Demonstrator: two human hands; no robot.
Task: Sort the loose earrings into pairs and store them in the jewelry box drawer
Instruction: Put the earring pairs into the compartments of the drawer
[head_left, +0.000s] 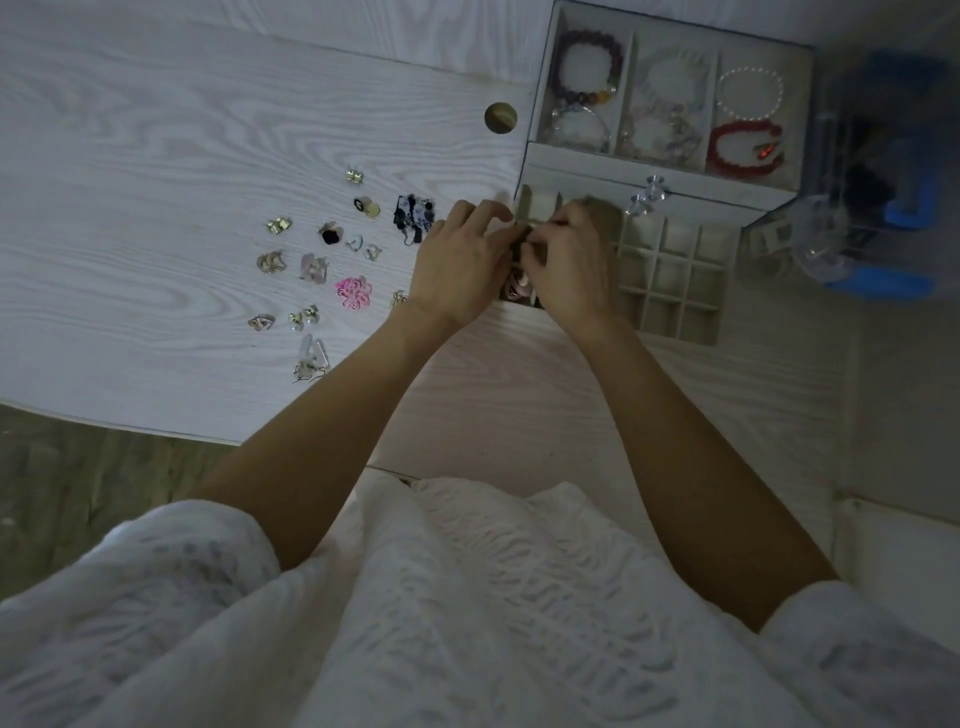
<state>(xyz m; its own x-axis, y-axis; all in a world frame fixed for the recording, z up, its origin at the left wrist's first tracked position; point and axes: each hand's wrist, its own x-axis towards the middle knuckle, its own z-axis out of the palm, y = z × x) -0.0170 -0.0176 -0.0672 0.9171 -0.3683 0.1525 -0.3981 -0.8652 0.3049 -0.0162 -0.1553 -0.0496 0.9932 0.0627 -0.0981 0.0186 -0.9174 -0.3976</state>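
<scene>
Loose earrings lie in small pairs on the white table, among them a pink flower pair (354, 291), a blue-and-white patterned pair (414, 213) and a gold pair (279, 225). The jewelry box (670, 171) stands at the right with its gridded drawer (675, 280) pulled out. My left hand (457, 265) and my right hand (571, 260) meet over the drawer's left end, fingertips pinched together on something small and dark; I cannot tell what it is. A reddish earring (514, 287) shows in a drawer cell just below my fingers.
The box's open top tray holds bracelets: purple (589, 65), pearl (750, 93) and red (743, 148). A round cable hole (500, 117) is in the table. Clear and blue containers (878, 218) stand at the far right. The table's front edge (130, 426) runs below the earrings.
</scene>
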